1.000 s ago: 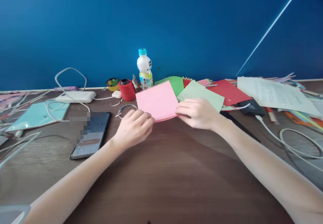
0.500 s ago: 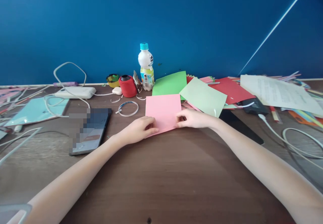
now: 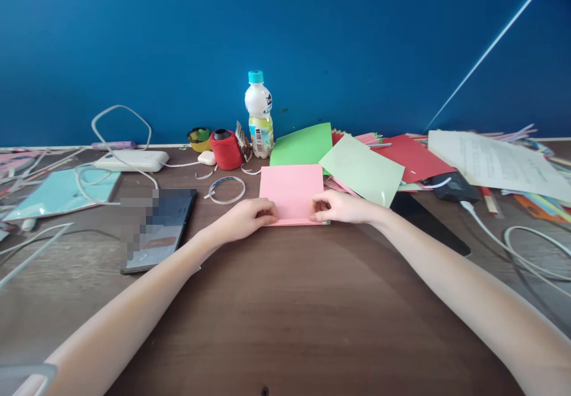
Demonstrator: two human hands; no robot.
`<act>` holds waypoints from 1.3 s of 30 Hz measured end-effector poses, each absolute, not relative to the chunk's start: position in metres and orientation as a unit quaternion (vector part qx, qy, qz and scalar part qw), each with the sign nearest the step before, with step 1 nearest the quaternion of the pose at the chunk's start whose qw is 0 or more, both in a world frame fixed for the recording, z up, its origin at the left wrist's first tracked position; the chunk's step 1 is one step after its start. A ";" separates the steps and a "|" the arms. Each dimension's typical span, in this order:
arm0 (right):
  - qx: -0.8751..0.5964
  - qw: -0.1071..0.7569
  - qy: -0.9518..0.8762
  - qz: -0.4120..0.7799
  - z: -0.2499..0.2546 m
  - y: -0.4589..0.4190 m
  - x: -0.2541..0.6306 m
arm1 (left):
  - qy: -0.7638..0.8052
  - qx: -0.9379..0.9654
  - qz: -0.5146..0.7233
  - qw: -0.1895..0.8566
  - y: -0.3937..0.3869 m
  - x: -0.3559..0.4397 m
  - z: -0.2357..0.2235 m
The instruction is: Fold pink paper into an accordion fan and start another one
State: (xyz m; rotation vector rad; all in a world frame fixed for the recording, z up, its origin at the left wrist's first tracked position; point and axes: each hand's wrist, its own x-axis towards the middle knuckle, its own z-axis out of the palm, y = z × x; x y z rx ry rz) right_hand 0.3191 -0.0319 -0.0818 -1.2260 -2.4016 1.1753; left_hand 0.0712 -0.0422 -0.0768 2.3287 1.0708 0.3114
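A sheet of pink paper (image 3: 292,187) lies on the brown table in front of me. Along its near edge runs a narrow band, like a turned-up strip, and a sliver of green shows at the right corner. My left hand (image 3: 244,216) is closed on the left end of this edge, thumb and fingertips together. At the right end, my right hand (image 3: 344,207) pinches the same edge with curled fingers. Behind the pink sheet rests a bright green sheet (image 3: 301,145). A pale green sheet (image 3: 363,169) lies to the right, beyond my right hand.
A bottle (image 3: 259,116) with a blue cap stands by the blue wall, beside a red roll (image 3: 226,150). A tablet-like device (image 3: 163,235) lies left, near my forearm. On the right are a black phone-like slab (image 3: 430,223), a red sheet (image 3: 413,158) and white cables (image 3: 521,259).
The near edge of the pink paper was slanted and now lies straight, with a narrow band along it. My left hand has moved slightly up; both hands still hold the edge.
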 end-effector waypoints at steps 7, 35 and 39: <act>-0.403 0.092 -0.822 0.391 -0.086 -0.031 0.319 | 0.396 0.865 0.129 0.280 -0.038 0.072 -0.080; -0.408 0.084 -0.826 0.378 -0.085 -0.033 0.316 | 0.384 0.881 0.120 0.249 -0.037 0.072 -0.082; -0.410 0.079 -0.829 0.373 -0.085 -0.033 0.316 | 0.383 0.883 0.115 0.245 -0.038 0.072 -0.082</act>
